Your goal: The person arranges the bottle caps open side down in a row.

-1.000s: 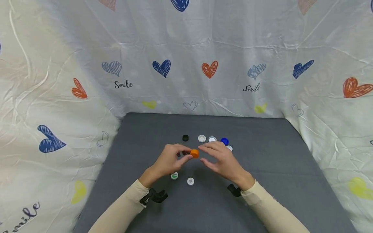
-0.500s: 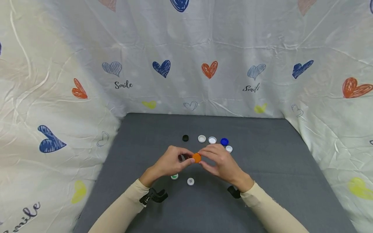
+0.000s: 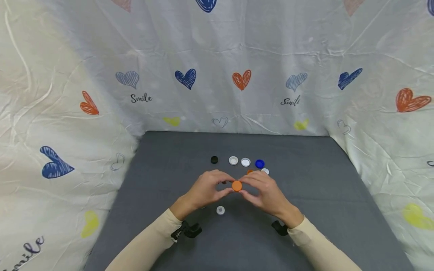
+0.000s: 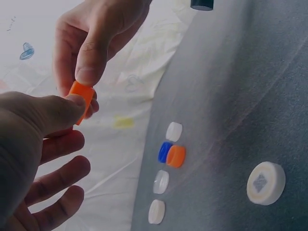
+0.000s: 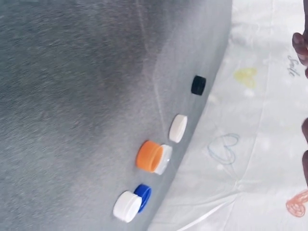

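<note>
An orange bottle cap [image 3: 237, 186] is held up over the grey table, its flat face toward the head camera. My left hand [image 3: 207, 188] pinches it from the left between thumb and fingertips. From the other side my right hand [image 3: 269, 192] grips the same cap. Both thumbs press on the orange cap [image 4: 81, 98] in the left wrist view, and the left hand's other fingers are spread apart. A second orange cap [image 5: 148, 155] lies on the table; the right hand mostly hides it in the head view. Only a few fingertips [image 5: 299, 48] appear at the right wrist view's edge.
Beyond the hands lie a black cap [image 3: 214, 160], white caps [image 3: 233, 160] and a blue cap [image 3: 259, 163]. Nearer is a white cap with a grey mark [image 3: 220, 210]. A printed cloth [image 3: 217, 56] hangs behind the grey table [image 3: 176, 150].
My right hand has closed in and taken hold of the orange cap, which has turned face-on and shifted right with both hands. The second orange cap has come into view; the left hand covers the green-and-white one.
</note>
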Motion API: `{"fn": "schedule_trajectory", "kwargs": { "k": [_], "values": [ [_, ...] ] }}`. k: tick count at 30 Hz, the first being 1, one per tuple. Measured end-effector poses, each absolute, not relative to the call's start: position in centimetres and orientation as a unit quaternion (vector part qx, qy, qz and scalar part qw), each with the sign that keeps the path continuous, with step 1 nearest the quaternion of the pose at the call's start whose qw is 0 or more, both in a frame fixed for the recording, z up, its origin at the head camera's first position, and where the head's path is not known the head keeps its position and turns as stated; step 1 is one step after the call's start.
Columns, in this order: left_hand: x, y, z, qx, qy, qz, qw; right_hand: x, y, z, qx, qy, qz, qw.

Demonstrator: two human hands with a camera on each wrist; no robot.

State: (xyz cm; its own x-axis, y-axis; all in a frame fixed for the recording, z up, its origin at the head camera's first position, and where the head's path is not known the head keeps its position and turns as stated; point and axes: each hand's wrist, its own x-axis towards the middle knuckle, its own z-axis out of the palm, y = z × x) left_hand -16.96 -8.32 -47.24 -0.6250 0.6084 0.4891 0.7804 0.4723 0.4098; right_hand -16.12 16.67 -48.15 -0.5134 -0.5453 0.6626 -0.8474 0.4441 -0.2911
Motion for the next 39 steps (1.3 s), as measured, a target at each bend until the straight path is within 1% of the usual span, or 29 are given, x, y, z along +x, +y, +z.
{"fn": "schedule_trajectory", "kwargs": {
  "k": [3, 10, 19, 33, 39],
  "values": [
    [-16.8, -7.8, -47.6, -0.413, -0.861, -0.267, 0.132, -15.7, 17.1, -48.5, 0.419, -0.831, 0.293, 0.219],
    [-16.4, -6.6, -49.2, -0.43, -0.881, -0.175, 0.096, -14.7, 17.7, -50.0, 0.404, -0.867, 0.246, 0.156],
    [-16.0, -5.9, -51.7, -0.435, -0.894, -0.091, 0.055, -13.8, 17.1, -52.9, 0.395, -0.886, 0.207, 0.128],
    [-15.1, -5.6, -53.5, -0.45, -0.89, -0.001, 0.065, -13.1, 16.2, -54.9, 0.387, -0.897, 0.189, 0.097],
    [-14.8, -5.5, -53.8, -0.456, -0.886, 0.011, 0.082, -13.1, 16.0, -55.3, 0.383, -0.901, 0.183, 0.088]
  ]
}}
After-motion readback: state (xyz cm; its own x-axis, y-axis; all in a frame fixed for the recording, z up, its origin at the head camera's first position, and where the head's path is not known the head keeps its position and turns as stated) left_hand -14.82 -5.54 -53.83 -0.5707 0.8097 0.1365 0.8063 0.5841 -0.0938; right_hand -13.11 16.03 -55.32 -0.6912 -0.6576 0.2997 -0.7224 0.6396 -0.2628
